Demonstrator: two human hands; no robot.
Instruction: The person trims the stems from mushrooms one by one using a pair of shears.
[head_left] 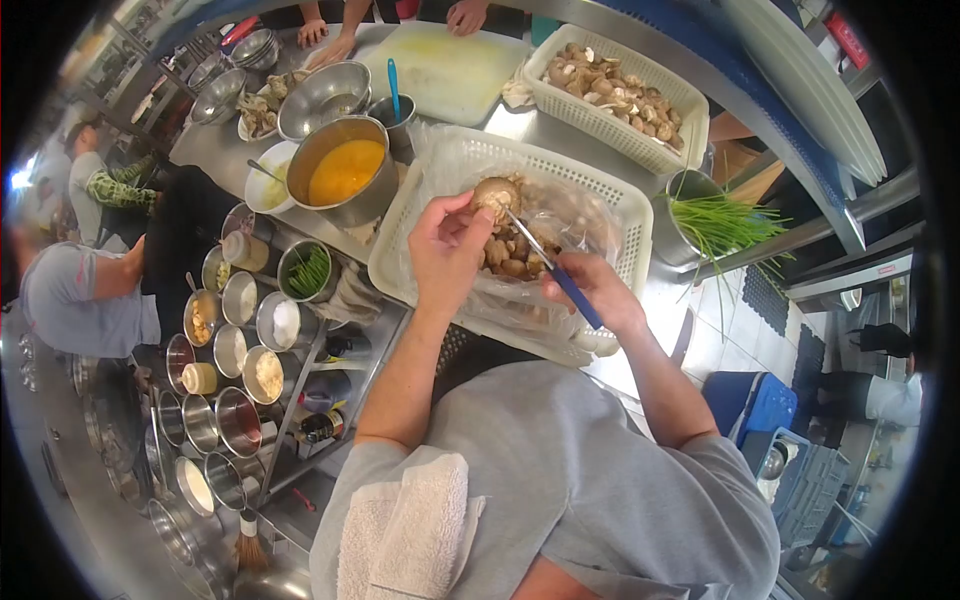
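Observation:
My left hand [447, 245] pinches a brown-capped mushroom [495, 194], its pale underside partly turned up. In my right hand [600, 290] is a pair of scissors with blue handles [577, 297], the metal blades touching or very near the mushroom by the stem. Both hands are over a white perforated basket [630, 215] lined with a clear plastic bag [595, 225]. More mushrooms [515, 262] lie inside the bag, partly hidden by the plastic and my hands.
Behind is another white basket [560, 105] of cut mushrooms. A pot of orange liquid [345, 175] stands to the left, near a cutting board [440, 75]. Green stalks [715, 220] fill a metal container at right. Several ingredient tins [240, 420] are lower left. Other people's hands [465, 17] are across the table.

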